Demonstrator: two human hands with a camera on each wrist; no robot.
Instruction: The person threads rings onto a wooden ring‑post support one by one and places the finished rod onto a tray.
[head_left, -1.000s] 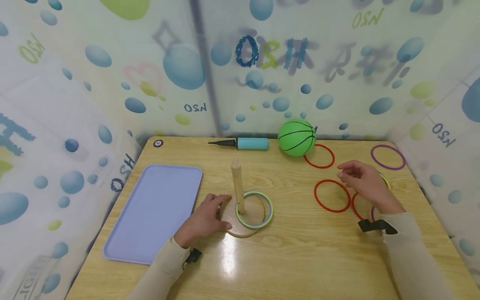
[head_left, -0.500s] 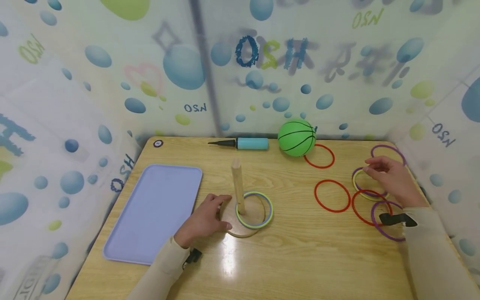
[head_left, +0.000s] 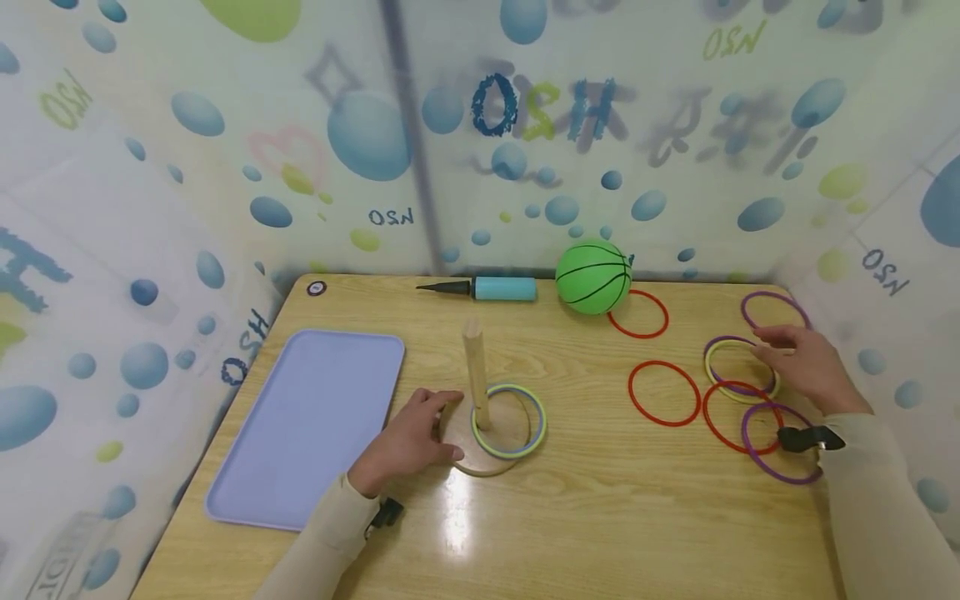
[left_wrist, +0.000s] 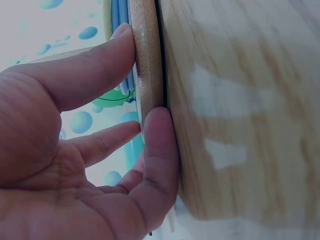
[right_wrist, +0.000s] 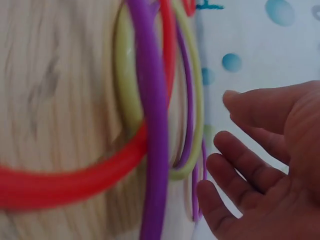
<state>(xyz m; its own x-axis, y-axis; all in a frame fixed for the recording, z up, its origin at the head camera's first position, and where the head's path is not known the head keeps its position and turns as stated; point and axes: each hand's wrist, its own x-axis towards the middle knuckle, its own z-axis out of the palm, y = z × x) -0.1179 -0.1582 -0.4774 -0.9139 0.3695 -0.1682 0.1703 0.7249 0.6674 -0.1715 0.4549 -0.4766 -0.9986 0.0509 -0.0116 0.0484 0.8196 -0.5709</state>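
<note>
My left hand (head_left: 408, 442) holds the round wooden base (head_left: 468, 454) of a ring toss stand by its left edge, thumb and fingers spread along the rim. In the left wrist view the thumb (left_wrist: 107, 62) lies against the base. The stand's wooden post (head_left: 476, 375) rises upright. A yellow-green ring (head_left: 545, 417) and a blue ring lie stacked around it on the base. My right hand (head_left: 813, 367) hovers, loosely bent and holding nothing, beside a yellow ring (head_left: 708, 367) that overlaps a purple ring. In the right wrist view its fingers are apart from the rings.
Below the right hand, a red ring (head_left: 707, 417) crosses a purple ring (head_left: 765, 467). Another red ring (head_left: 630, 392) lies left of them. A green ball (head_left: 592, 277), a blue hand pump (head_left: 505, 288) and a far purple ring (head_left: 750, 317) are at the back. A lavender tray (head_left: 315, 425) is left.
The right hand has moved right, uncovering the overlapping yellow, purple and red rings. The left hand and the stand have stayed in place.
</note>
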